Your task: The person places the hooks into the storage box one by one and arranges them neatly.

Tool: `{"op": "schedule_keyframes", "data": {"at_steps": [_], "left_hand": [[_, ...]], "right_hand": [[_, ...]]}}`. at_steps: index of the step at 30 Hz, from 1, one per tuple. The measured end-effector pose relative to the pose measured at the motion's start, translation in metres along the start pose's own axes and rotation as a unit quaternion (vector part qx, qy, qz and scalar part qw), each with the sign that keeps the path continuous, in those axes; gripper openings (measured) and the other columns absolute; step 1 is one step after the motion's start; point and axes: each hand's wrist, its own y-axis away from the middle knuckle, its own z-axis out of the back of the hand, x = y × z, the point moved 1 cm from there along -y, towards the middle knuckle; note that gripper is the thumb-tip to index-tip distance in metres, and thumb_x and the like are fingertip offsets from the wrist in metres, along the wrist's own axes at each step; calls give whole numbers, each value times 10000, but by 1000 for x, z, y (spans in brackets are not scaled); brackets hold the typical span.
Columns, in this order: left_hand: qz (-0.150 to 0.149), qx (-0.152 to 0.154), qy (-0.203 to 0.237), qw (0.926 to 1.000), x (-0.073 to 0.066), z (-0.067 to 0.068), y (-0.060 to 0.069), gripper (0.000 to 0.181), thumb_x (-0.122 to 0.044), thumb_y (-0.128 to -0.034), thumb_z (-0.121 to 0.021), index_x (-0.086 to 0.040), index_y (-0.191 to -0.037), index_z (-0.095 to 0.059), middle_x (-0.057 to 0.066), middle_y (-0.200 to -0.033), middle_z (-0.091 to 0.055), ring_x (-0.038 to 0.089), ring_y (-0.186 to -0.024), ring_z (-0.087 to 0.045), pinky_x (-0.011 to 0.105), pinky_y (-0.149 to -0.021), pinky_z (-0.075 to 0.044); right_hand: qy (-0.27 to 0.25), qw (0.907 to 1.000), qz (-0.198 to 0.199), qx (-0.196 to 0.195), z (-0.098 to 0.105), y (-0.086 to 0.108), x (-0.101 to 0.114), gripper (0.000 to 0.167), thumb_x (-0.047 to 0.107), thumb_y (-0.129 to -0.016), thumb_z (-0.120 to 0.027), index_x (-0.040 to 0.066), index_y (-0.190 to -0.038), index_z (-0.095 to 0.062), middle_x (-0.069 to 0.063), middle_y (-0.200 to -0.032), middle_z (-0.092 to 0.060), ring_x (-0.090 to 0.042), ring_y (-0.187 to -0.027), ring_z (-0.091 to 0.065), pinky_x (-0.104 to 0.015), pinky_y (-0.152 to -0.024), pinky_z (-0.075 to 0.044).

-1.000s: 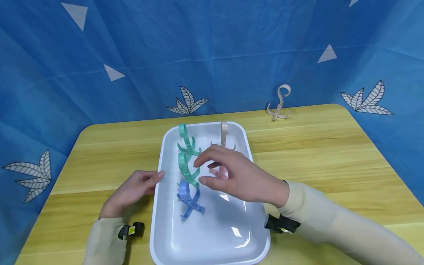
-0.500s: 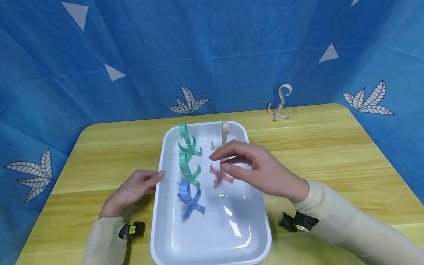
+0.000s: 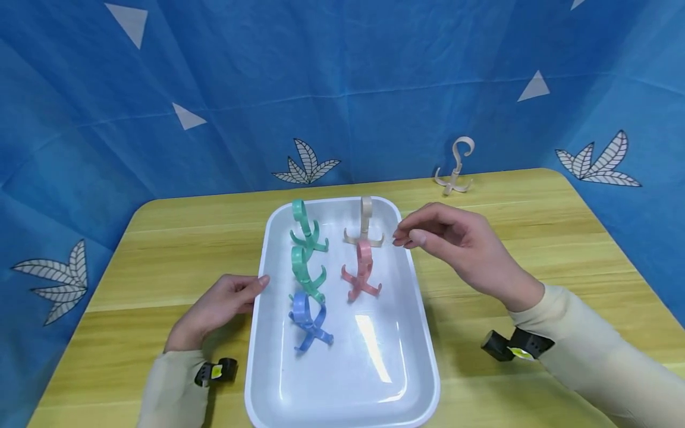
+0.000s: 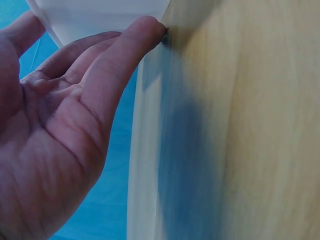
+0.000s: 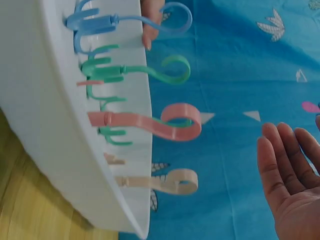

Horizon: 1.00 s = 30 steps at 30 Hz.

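Observation:
A white tray (image 3: 342, 380) lies on the table. My left hand (image 3: 216, 309) holds its left rim, thumb over the edge and fingers against the outer wall in the left wrist view. Several hanging hooks stand upright inside. On the left are a far green hook (image 3: 308, 236), a nearer green hook (image 3: 305, 276) and a blue hook (image 3: 310, 326). On the right, a pink hook (image 3: 363, 274) stands in front of a beige hook (image 3: 365, 229). My right hand (image 3: 462, 249) hovers by the tray's right rim, fingers loosely bent, holding nothing.
Another beige hook (image 3: 453, 175) stands at the table's back edge, right of the tray, close to the blue patterned cloth (image 3: 241, 89). Wood-grain table top (image 3: 567, 238) extends on both sides of the tray.
My right hand has moved rightward from above the middle of the tray to beyond its right rim, uncovering the pink and beige hooks. My left hand stays at the left rim.

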Motion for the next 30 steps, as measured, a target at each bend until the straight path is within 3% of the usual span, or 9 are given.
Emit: {"op": "schedule_keyframes", "data": {"at_steps": [7, 14, 17, 30], "left_hand": [[13, 3, -1, 10000, -1, 0, 0, 560, -410, -1025, -516, 72, -1302, -587, 178, -1136, -673, 294, -982, -687, 421, -863, -532], [-33, 72, 88, 9999, -2, 0, 0, 564, -395, -1034, -504, 88, -1319, -562, 195, -1157, -662, 297, -994, -681, 406, -852, -539], [-13, 76, 117, 9999, -3, 0, 0, 559, -391, -1033, -508, 87, -1318, -565, 195, -1159, -662, 296, -997, -681, 405, -854, -538], [-96, 156, 197, 9996, -5, 2, 3, 525, -349, -1042, -508, 100, -1308, -566, 206, -1155, -661, 296, -990, -683, 397, -859, -537]], "right_hand": [[-11, 9994, -1, -331, 16, 0, -2, 171, -49, -984, -540, -64, -1117, -646, -209, -1037, -663, -286, -931, -666, -352, -821, -547], [-647, 9893, -94, -1301, 43, -6, -11, 219, 56, -1012, -546, -78, -1172, -612, -188, -1089, -657, -274, -1019, -650, -330, -862, -529], [-934, 9837, -24, -1539, 55, -7, -16, 229, 53, -1004, -560, -97, -1170, -604, -189, -1086, -660, -277, -1007, -655, -322, -874, -525], [-1023, 9744, -141, -1997, 72, -12, -25, 266, 81, -986, -602, -104, -1177, -594, -201, -1122, -619, -271, -1049, -624, -324, -864, -528]]}}
